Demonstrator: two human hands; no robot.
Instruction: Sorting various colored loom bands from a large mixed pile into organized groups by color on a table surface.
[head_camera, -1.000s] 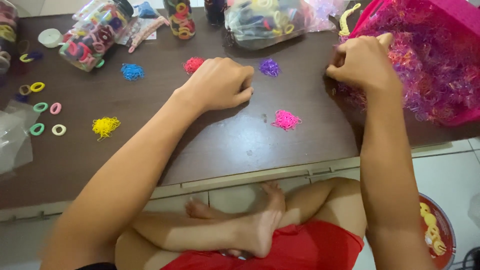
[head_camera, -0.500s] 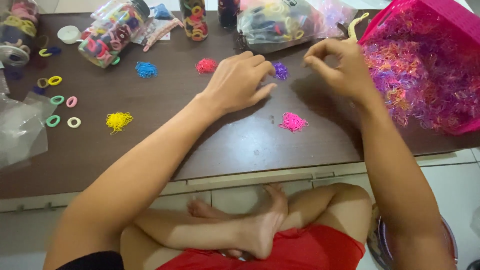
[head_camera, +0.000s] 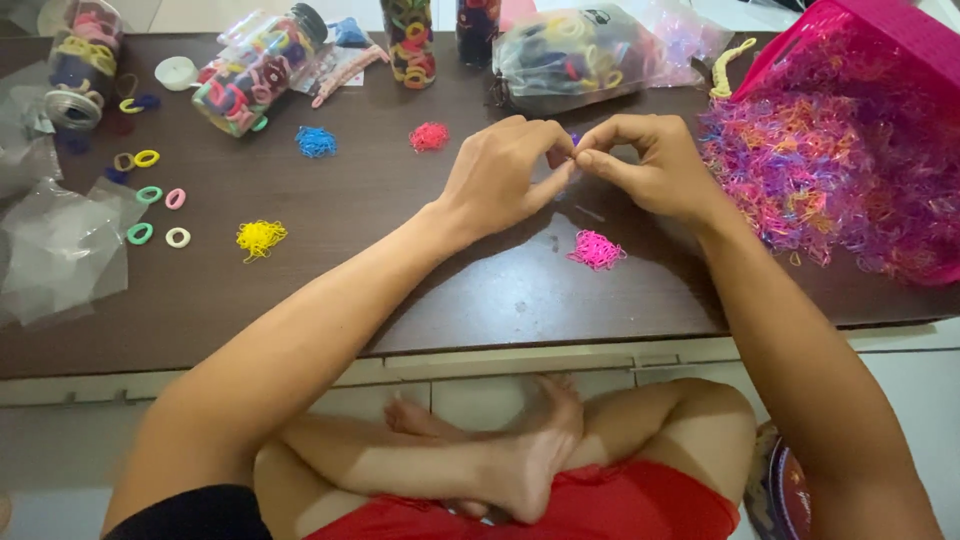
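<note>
Hands have come together since a moment ago, the left hand (head_camera: 500, 175) and right hand (head_camera: 655, 165) now pinching fingertip to fingertip on a tiny band (head_camera: 573, 140) barely visible between them, above the pink pile (head_camera: 597, 250), beside the mixed heap (head_camera: 800, 170).

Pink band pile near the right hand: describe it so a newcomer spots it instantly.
On the dark brown table, look just below the right hand. The pink band pile lies alone there, nearest the front edge. The red pile, blue pile and yellow pile sit further left.
</note>
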